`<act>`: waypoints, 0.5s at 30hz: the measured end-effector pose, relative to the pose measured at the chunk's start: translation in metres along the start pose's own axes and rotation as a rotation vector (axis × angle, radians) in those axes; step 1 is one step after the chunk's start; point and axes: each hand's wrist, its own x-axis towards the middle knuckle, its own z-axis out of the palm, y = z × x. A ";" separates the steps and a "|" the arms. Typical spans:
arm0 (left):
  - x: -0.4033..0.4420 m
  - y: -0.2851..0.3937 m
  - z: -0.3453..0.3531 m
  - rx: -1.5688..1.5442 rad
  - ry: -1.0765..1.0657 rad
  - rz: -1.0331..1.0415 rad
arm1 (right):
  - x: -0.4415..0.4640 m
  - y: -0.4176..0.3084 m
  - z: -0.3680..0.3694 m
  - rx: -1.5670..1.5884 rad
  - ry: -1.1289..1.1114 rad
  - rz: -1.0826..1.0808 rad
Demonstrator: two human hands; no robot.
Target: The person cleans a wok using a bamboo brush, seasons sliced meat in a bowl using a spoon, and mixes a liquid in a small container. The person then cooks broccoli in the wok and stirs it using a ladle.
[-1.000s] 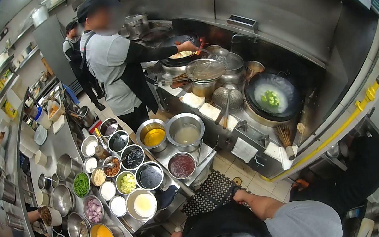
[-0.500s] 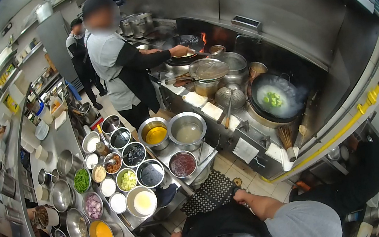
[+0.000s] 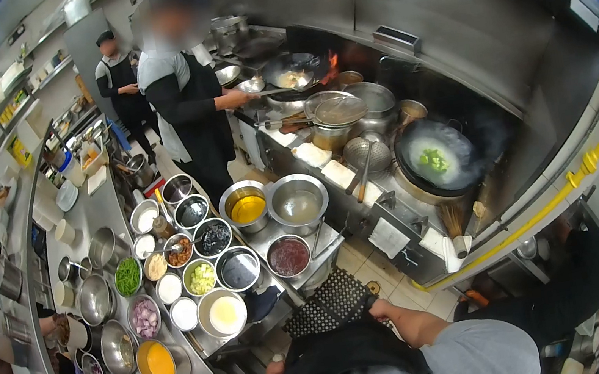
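Low in the view, my left hand (image 3: 274,370) is closed at the left side of my black apron (image 3: 331,358), with a small pale tip showing at its top. My right hand (image 3: 380,309) is closed at the apron's other side, against something dark that I cannot make out. Ahead of my hands stand a pot with pale yellow contents (image 3: 223,314), a pot of dark red liquid (image 3: 288,256) and a pot of dark liquid (image 3: 238,269). A wok (image 3: 435,160) with green pieces in cloudy, steaming liquid sits on the stove at the right.
A co-worker (image 3: 187,95) stands by a second wok (image 3: 293,73) with flames beside it. Another person (image 3: 123,89) stands behind. At the right a person in black (image 3: 560,296) leans over. Bowls of chopped onion (image 3: 144,317) and green pieces (image 3: 128,277) line the left counter.
The co-worker at the stove has drawn the arm back from the far wok and turned more toward me. The person behind now faces this way. My hands stay almost where they were.
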 end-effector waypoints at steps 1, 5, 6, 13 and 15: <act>-0.010 0.005 -0.002 0.015 -0.007 -0.021 | 0.002 0.002 0.001 0.025 0.007 -0.009; 0.018 -0.016 0.018 -0.230 0.076 -0.187 | -0.008 -0.003 -0.001 0.096 -0.010 0.015; 0.027 -0.018 0.017 -0.242 0.075 -0.202 | -0.008 -0.003 -0.001 0.082 -0.022 0.013; 0.011 -0.019 0.016 0.054 0.058 -0.017 | 0.008 -0.004 0.007 0.104 -0.027 -0.015; -0.019 0.003 0.005 -0.145 0.113 -0.157 | 0.020 -0.001 0.013 0.062 -0.057 -0.046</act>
